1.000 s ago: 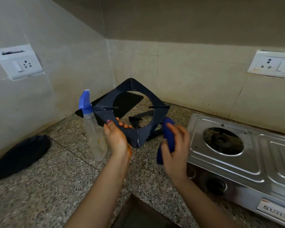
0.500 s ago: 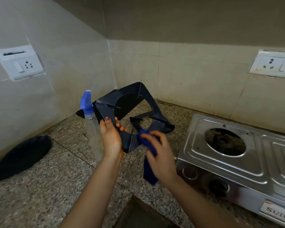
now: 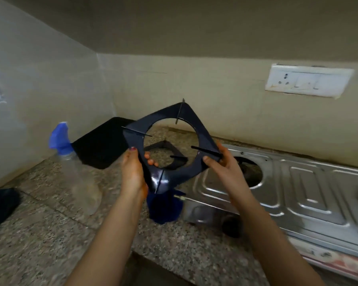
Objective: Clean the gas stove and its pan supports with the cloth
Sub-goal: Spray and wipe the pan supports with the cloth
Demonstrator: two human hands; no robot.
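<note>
I hold a dark square pan support with a round opening up in the air, tilted, above the counter. My left hand grips its lower left edge and my right hand grips its right corner. The blue cloth lies on the counter below the support, against the stove's left front corner. The steel gas stove sits to the right with its left burner opening bare. A second pan support lies flat on the counter behind.
A clear spray bottle with a blue nozzle stands left of my left hand. A black mat lies in the corner and a dark object at the far left. Tiled walls with sockets close the back.
My right hand let go of the blue cloth, which now lies on the counter, and took hold of the pan support's right corner. The support rose and moved right.
</note>
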